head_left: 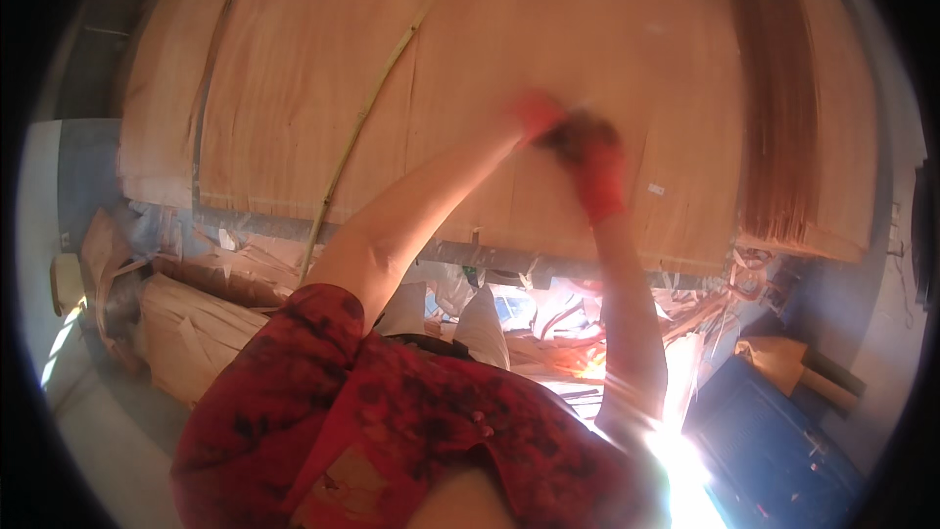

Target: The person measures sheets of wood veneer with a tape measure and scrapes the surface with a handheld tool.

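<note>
Both my hands wear red gloves with dark parts and meet above a broad sheet of wood veneer (470,167). My left hand (540,118) reaches in from the left and touches or overlaps my right hand (594,157). Motion blurs the fingers of both. Whether anything sits between them is hidden in the dark smear. A small white scrap (656,189) lies on the veneer just right of my right hand. To the left, a long thin greenish stick (362,118) slants across the sheet and past its near edge.
Darker brown veneer strips (778,98) lie along the right side. Torn veneer scraps (705,328) are heaped below the near edge, and a larger bundle of veneer pieces (191,328) sits at lower left. A blue box-like object (774,441) stands at lower right, amid glaring sunlight.
</note>
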Demonstrator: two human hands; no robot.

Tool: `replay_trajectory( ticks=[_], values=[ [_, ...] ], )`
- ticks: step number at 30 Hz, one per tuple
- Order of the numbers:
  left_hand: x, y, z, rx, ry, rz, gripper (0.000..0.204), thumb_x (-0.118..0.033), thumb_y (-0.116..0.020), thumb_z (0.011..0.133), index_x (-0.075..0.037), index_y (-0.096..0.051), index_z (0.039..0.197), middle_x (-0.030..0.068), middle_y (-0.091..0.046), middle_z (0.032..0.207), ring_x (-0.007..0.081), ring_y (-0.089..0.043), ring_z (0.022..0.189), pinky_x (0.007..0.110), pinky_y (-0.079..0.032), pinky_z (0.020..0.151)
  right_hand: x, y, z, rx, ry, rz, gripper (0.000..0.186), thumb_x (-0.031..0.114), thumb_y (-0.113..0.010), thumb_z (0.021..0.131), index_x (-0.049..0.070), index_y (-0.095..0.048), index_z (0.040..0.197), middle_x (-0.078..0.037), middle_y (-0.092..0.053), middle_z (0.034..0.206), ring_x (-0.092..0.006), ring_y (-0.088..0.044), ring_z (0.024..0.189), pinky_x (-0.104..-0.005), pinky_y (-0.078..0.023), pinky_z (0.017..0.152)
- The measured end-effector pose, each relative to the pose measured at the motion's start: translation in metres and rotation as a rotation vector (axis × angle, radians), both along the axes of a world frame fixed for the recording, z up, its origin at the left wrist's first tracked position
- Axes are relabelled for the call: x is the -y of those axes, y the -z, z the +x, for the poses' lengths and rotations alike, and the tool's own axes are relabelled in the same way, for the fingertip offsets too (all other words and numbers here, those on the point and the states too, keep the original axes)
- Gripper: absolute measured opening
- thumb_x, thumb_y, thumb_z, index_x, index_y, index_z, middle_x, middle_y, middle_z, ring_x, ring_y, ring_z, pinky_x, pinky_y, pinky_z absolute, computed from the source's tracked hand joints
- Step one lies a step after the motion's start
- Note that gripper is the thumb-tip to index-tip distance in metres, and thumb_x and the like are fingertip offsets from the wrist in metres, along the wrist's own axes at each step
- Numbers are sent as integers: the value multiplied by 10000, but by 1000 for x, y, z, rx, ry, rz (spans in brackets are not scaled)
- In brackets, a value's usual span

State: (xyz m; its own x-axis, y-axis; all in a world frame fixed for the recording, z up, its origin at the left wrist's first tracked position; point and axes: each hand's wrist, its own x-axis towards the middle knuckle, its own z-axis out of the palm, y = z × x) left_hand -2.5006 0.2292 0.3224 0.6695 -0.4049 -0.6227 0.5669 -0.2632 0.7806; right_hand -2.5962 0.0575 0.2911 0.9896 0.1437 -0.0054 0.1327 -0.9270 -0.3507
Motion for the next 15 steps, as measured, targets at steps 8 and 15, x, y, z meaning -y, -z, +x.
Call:
replay_trajectory(
  ticks=[8,15],
  values=[
    [-60,3,7,449,461,428,179,-185,-672,859,-14,-699,904,111,-724,718,169,-677,561,306,-532,505,-30,-26,12,-27,-133,-253,660,395,-654,886,201,-448,1482,-16,-384,1569,-354,-363,1414,-473,-410,979],
    [-113,-55,17,108,103,145,175,-178,-666,868,-17,-705,925,86,-708,720,162,-669,569,287,-516,499,-26,-41,6,-35,-106,-225,672,355,-665,880,202,-433,1492,-26,-395,1566,-369,-370,1401,-497,-406,988]
  ],
)
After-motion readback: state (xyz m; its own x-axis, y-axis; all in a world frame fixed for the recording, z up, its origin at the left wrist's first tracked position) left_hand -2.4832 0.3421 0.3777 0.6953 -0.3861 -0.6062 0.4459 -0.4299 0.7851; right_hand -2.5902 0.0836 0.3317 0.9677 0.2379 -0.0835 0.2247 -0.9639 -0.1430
